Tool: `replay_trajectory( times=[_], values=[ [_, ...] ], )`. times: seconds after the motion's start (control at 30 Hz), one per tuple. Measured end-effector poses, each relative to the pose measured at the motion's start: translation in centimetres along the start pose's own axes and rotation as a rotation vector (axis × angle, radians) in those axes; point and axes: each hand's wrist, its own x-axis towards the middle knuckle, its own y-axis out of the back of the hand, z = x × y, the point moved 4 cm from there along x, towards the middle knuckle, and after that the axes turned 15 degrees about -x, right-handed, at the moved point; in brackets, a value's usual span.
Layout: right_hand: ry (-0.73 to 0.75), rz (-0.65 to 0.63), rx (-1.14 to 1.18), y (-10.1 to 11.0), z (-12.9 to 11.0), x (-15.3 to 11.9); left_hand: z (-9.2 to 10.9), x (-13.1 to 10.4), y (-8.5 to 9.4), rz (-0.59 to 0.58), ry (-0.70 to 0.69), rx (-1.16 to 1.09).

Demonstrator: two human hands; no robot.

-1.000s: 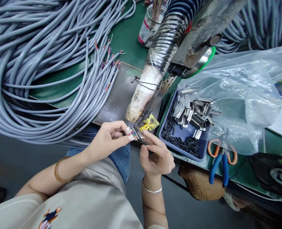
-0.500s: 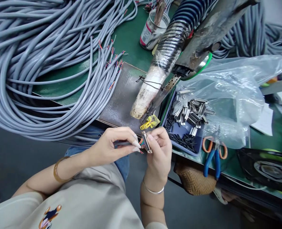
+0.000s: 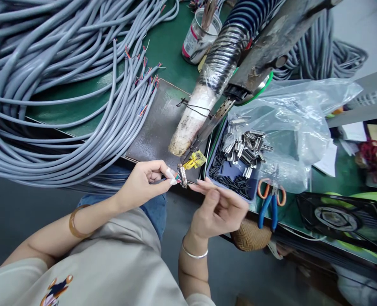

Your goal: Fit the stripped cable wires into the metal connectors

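Green bench (image 3: 172,53); at its edge the left hand (image 3: 145,185) pinches wires (image 3: 176,177) behind a plug (image 3: 182,175), long axis pointing away from the wearer; right hand (image 3: 220,208), fingers loosely parted, just right of it.

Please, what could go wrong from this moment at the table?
The silver metal connector with many pins could slip, since only the left hand seems to hold it, by its thin coloured wires. The blue-handled metal pliers might be knocked down, because their handle tips overhang the green tabletop.

Right hand (image 3: 219,209) opened out, connector (image 3: 181,176) apparently released
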Motion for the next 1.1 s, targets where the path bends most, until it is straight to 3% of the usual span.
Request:
replay_trajectory(
  times=[0.2,0.5,0.67,0.8,0.87,1.0,1.1],
  values=[
    [0.198,-0.225,-0.093,-1.3,0.1,-1.3,-0.2,0.6,0.3,0.057,0.0,-0.042],
    [0.173,-0.253,-0.062,-2.6,0.4,-0.5,0.6,1.0,0.1,0.186,-0.251,0.206],
    [0.208,-0.249,-0.027,-2.1,0.2,0.7,0.6,1.0,-0.2,0.113,-0.182,0.217],
    [0.317,-0.343,-0.063,-2.5,-0.3,0.7,0.4,1.0,-0.3,0.072,-0.106,0.179],
    [0.294,-0.319,-0.072,-2.5,-0.1,0.6,0.4,0.9,-0.2,0.08,-0.094,0.165],
    [0.102,-0.155,-0.022,-1.7,1.0,0.5,0.6,1.0,-0.1,0.106,-0.078,0.106],
    [0.12,-0.186,0.008,-1.7,1.1,0.3,0.6,1.1,0.0,0.095,-0.063,0.051]
  ],
)
